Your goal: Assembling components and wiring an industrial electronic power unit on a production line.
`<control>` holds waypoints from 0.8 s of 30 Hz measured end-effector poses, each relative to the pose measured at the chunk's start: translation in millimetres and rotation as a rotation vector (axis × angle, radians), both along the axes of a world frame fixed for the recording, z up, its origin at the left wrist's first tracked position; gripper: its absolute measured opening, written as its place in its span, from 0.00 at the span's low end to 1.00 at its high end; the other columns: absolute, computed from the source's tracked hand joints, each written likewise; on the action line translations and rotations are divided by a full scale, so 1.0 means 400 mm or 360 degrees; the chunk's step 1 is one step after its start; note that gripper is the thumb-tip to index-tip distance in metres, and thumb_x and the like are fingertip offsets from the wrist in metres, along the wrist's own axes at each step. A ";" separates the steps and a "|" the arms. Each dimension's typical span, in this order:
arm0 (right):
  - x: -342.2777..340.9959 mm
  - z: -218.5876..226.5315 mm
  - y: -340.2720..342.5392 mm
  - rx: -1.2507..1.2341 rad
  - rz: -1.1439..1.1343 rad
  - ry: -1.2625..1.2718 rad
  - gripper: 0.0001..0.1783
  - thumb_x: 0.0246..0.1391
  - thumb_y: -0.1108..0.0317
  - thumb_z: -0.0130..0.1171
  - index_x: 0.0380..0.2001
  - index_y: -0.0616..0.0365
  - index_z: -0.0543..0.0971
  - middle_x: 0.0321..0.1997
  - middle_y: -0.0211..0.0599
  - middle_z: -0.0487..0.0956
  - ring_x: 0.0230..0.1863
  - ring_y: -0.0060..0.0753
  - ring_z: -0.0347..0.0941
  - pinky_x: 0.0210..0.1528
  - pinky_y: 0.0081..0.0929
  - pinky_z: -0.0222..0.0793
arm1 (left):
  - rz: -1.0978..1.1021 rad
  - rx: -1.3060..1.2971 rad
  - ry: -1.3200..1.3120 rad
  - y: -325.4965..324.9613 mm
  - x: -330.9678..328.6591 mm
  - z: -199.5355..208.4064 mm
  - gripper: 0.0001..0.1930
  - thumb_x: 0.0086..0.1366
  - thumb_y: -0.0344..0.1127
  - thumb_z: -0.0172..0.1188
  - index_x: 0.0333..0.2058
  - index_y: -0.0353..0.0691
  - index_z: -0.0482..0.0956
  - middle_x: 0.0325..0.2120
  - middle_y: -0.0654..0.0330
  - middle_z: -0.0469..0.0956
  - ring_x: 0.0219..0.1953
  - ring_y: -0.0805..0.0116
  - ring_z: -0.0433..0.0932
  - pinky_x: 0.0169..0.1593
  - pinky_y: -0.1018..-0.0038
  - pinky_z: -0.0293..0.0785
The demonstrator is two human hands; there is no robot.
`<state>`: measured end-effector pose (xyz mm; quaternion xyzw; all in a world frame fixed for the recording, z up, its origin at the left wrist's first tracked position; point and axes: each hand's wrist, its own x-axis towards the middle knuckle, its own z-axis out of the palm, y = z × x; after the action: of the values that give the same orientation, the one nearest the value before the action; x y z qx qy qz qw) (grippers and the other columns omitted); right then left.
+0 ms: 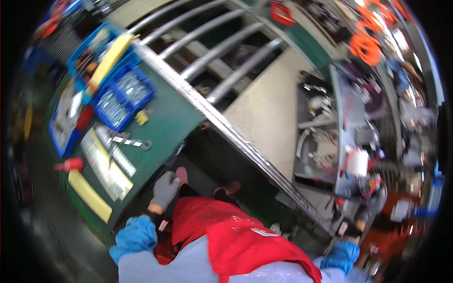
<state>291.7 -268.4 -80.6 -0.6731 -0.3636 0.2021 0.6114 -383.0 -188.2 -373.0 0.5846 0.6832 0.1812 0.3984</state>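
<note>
My left hand (165, 189), in a grey glove, hangs beside the near edge of the green-topped workbench (172, 115). Its fingers look loosely stretched, and nothing shows in them. Far to the right, my right hand (376, 202), also gloved in grey, reaches out next to a grey metal cart (347, 113). A small red and yellow item (374, 183) lies right by its fingers. Blur hides whether the hand grips it. Closest to my left hand on the bench are a pale printed sheet (106, 162) and a ratchet wrench (132, 142).
A blue divided box (123, 96) of small metal parts stands on the bench, beside a blue crate (75, 63) of tools. A silver metal frame with bars (236, 129) runs diagonally ahead of me. A pale board (266, 106) lies beyond it. Orange coils (365, 47) hang far right.
</note>
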 end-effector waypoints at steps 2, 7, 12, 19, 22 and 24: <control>-0.038 0.019 0.018 -0.0556 -0.0184 -0.0905 0.19 0.54 0.66 0.55 0.47 0.65 0.75 0.44 0.37 0.78 0.44 0.36 0.75 0.49 0.35 0.72 | 0.0084 -0.0019 -0.0192 0.022 -0.021 -0.005 0.09 0.61 0.37 0.55 0.35 0.38 0.77 0.29 0.50 0.78 0.32 0.51 0.78 0.38 0.62 0.73; -0.086 -0.035 -0.013 -0.0055 -0.0885 -0.0959 0.19 0.61 0.65 0.50 0.52 0.63 0.72 0.49 0.36 0.75 0.50 0.27 0.70 0.53 0.25 0.65 | -0.0160 -0.0345 -0.0642 0.098 0.130 -0.004 0.06 0.62 0.31 0.56 0.34 0.35 0.76 0.24 0.60 0.74 0.27 0.73 0.72 0.32 0.74 0.70; 0.016 -0.106 -0.204 -0.0184 -0.1173 -0.0111 0.14 0.58 0.62 0.54 0.42 0.60 0.74 0.31 0.36 0.76 0.27 0.25 0.72 0.32 0.24 0.70 | -0.0753 0.0002 -0.0437 0.136 0.322 0.071 0.10 0.62 0.33 0.56 0.38 0.34 0.77 0.32 0.52 0.79 0.35 0.61 0.78 0.42 0.69 0.73; 0.266 -0.475 -0.370 -0.1272 -0.1337 -0.0438 0.21 0.47 0.56 0.59 0.39 0.62 0.78 0.31 0.46 0.78 0.32 0.41 0.76 0.37 0.36 0.72 | -0.0954 0.0040 -0.0258 0.099 0.528 0.151 0.10 0.61 0.34 0.56 0.38 0.34 0.77 0.31 0.51 0.79 0.35 0.58 0.79 0.41 0.67 0.73; 0.419 -0.578 -0.389 -0.1622 -0.1344 -0.0880 0.26 0.47 0.51 0.58 0.42 0.62 0.78 0.38 0.55 0.79 0.43 0.57 0.75 0.45 0.45 0.71 | -0.0907 0.0037 -0.0198 0.061 0.605 0.169 0.10 0.60 0.34 0.57 0.37 0.34 0.77 0.31 0.49 0.78 0.36 0.55 0.79 0.41 0.65 0.74; 0.518 -0.636 -0.401 -0.1707 -0.1247 -0.0736 0.28 0.47 0.50 0.57 0.45 0.62 0.77 0.44 0.56 0.78 0.49 0.59 0.73 0.50 0.43 0.69 | -0.0897 -0.0084 -0.0099 0.040 0.641 0.182 0.12 0.60 0.37 0.58 0.38 0.33 0.77 0.33 0.47 0.78 0.38 0.49 0.79 0.42 0.62 0.74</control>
<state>499.1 -428.7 -335.0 -0.9889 -0.0652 -0.0299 0.1298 -126.6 -172.2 -300.2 0.7351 0.4856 0.0632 0.4689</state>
